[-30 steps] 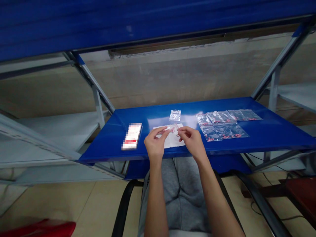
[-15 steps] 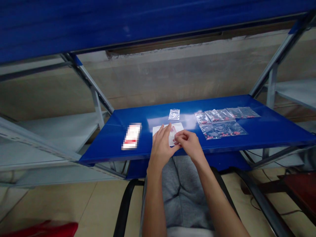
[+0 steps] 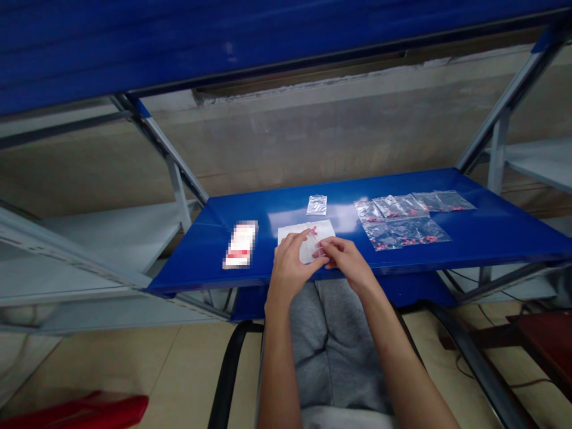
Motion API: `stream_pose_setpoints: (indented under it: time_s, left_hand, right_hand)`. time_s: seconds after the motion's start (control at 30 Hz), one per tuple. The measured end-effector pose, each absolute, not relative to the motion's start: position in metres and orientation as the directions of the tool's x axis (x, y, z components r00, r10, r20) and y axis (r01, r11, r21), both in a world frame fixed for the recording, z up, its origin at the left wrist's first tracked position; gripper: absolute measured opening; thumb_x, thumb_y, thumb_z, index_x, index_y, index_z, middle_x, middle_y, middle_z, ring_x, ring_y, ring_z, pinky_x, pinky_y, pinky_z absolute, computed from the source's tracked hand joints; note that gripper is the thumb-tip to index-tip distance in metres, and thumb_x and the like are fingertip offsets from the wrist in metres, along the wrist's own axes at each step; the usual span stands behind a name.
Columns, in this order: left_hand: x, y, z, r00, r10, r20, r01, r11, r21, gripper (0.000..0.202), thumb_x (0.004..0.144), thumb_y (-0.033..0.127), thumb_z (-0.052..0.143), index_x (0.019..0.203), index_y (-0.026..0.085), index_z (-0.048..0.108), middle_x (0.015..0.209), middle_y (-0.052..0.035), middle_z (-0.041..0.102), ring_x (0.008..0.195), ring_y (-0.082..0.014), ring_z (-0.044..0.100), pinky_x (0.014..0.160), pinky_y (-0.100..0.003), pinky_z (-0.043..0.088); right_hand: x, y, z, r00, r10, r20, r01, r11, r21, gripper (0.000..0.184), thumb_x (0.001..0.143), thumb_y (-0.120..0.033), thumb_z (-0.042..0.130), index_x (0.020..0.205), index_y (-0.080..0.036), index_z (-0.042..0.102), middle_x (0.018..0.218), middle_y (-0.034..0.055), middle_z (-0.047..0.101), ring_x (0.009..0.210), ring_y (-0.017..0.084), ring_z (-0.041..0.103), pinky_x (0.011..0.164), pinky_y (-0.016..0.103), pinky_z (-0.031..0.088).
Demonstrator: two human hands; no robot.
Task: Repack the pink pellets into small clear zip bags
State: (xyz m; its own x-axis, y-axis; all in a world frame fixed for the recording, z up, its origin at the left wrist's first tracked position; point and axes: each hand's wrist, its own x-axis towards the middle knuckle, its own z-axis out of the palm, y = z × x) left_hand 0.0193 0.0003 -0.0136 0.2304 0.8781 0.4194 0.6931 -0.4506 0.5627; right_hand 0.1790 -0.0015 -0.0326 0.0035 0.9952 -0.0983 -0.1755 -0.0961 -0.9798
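A small clear plastic bag with red bits inside [image 3: 315,243] lies between my hands, over a white paper sheet [image 3: 295,231]. My left hand [image 3: 290,268] covers the sheet's lower left part, its fingertips on the bag. My right hand [image 3: 346,259] pinches the bag's lower edge. The bag's lower part is hidden by my fingers. An empty-looking clear bag [image 3: 316,204] lies beyond the sheet. Several filled clear bags with red contents [image 3: 402,223] lie flat to the right. A pixelated white and red packet [image 3: 240,245] lies to the left.
All of this rests on a blue metal shelf [image 3: 201,262] with grey steel uprights [image 3: 498,149]. Another blue shelf [image 3: 223,47] runs overhead. My grey-trousered lap [image 3: 330,351] and black chair arms [image 3: 227,375] lie below. A red object [image 3: 84,412] lies on the tiled floor.
My hands have come closer together over the sheet, and my left hand now lies flatter over it. The view has tilted slightly. The other bags and the packet have not moved.
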Motion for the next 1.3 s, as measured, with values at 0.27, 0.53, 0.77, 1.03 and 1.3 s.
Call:
stream_pose_setpoints:
  time_s: [0.27, 0.53, 0.77, 1.03, 1.3]
  left_hand:
    - [0.022, -0.001, -0.011, 0.276, 0.878, 0.391, 0.625, -0.473, 0.621, 0.075, 0.072, 0.041, 0.09, 0.14, 0.031, 0.06, 0.127, -0.0064, 0.069, 0.121, -0.0282, 0.065, 0.104, -0.04, 0.052]
    - [0.023, -0.003, -0.012, 0.32, 0.871, 0.374, 0.618, -0.491, 0.614, 0.071, 0.077, 0.041, 0.087, 0.141, 0.027, 0.059, 0.128, -0.008, 0.067, 0.123, -0.0294, 0.063, 0.106, -0.045, 0.05]
    - [0.026, -0.007, -0.006, 0.335, 0.862, 0.38, 0.639, -0.504, 0.581, 0.071, 0.078, 0.035, 0.087, 0.142, 0.029, 0.058, 0.132, -0.007, 0.066, 0.127, -0.029, 0.061, 0.108, -0.045, 0.049]
    - [0.027, -0.01, -0.004, 0.36, 0.861, 0.36, 0.638, -0.509, 0.578, 0.069, 0.078, 0.031, 0.086, 0.14, 0.027, 0.057, 0.139, -0.0067, 0.065, 0.131, -0.0273, 0.06, 0.111, -0.044, 0.047]
    - [0.027, -0.01, -0.005, 0.347, 0.86, 0.374, 0.659, -0.508, 0.555, 0.061, 0.081, 0.032, 0.083, 0.136, 0.026, 0.058, 0.133, -0.0066, 0.067, 0.129, -0.0273, 0.061, 0.109, -0.044, 0.048]
  right_hand:
    - [0.187, -0.003, -0.031, -0.082, 0.992, -0.101, -0.318, -0.122, -0.94, 0.034, 0.069, -0.042, 0.082, 0.09, -0.017, 0.074, 0.082, 0.0074, 0.08, 0.067, 0.016, 0.071, 0.061, 0.025, 0.053]
    - [0.189, -0.004, -0.033, -0.085, 0.994, -0.066, -0.333, -0.091, -0.938, 0.031, 0.064, -0.025, 0.077, 0.093, -0.018, 0.073, 0.082, 0.006, 0.08, 0.071, 0.02, 0.075, 0.067, 0.029, 0.057]
    - [0.188, -0.005, -0.029, -0.086, 0.994, -0.061, -0.325, -0.086, -0.942, 0.035, 0.063, -0.029, 0.083, 0.094, -0.018, 0.07, 0.078, 0.0041, 0.079, 0.069, 0.02, 0.075, 0.064, 0.029, 0.057]
    - [0.188, -0.004, -0.031, -0.071, 0.997, -0.034, -0.238, -0.05, -0.97, 0.034, 0.068, -0.038, 0.082, 0.091, -0.017, 0.068, 0.066, 0.0028, 0.074, 0.063, 0.022, 0.074, 0.057, 0.028, 0.054]
    - [0.185, -0.004, -0.036, -0.002, 0.997, 0.083, -0.194, 0.081, -0.978, 0.032, 0.075, -0.03, 0.071, 0.099, -0.026, 0.05, 0.072, -0.0029, 0.075, 0.06, 0.02, 0.073, 0.054, 0.025, 0.051]
